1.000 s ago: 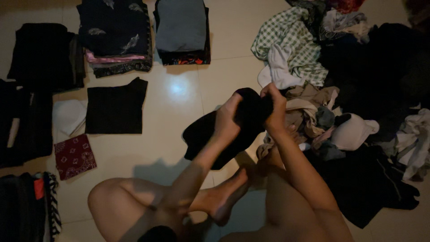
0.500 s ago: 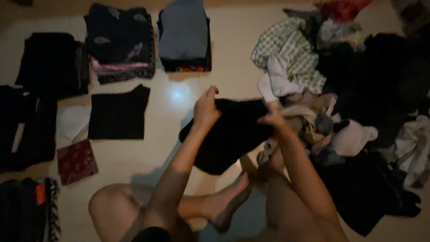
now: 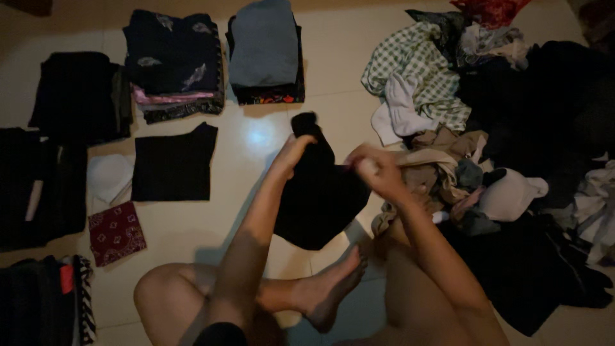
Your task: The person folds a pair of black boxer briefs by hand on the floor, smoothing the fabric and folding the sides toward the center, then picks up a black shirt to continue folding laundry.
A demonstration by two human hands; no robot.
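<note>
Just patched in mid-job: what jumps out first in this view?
Both hands, left and right, hold a black garment up at centre above the pale floor. A loose heap of clothes sprawls on the right, while folded stacks sit in rows on the left.

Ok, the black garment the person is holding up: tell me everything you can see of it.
The black garment is a plain dark piece of soft cloth, with no print that the dim light shows. It hangs loosely above the pale tiled floor, held at its upper edge: the left hand grips one side, with a bunched corner sticking up past the fingers, and the right hand pinches the other. The lower part droops toward the person's foot. Its kind cannot be told; it lies between the folded stacks and the unsorted pile.
</note>
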